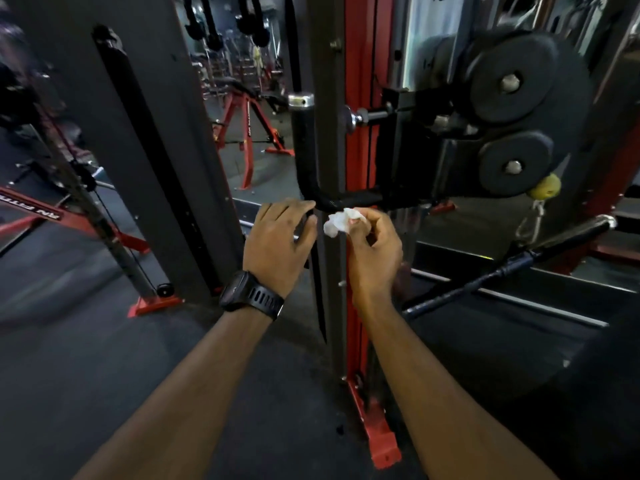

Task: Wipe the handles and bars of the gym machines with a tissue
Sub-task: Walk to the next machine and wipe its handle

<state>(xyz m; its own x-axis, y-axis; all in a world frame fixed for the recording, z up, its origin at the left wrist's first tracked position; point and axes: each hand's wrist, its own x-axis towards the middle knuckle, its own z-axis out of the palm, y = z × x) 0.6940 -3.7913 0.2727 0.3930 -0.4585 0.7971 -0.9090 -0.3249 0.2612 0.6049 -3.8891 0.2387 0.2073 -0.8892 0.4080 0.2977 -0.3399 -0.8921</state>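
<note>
A black label (33, 208) on the red floor bar (20, 227) at the left carries white capitals that seem to read "RN FIT", cut off by the picture's edge. The white panel (427, 26) at the top bears dark numerals, too blurred to read. Lettering on a red bench leg (248, 133) is too small to read.

Open space runs left of the curved black handle (306, 161), between it and the broad grey column (156, 133); the left hand (277, 240) fills its lower part. The grey-and-red upright post (356, 150) stands just right of the handle, with the pulley block (512, 109) crowding beyond. Under the bend, the right hand (374, 251) pinching the tissue (337, 221) takes the gap. A slanted black bar (519, 262) crosses low right.
</note>
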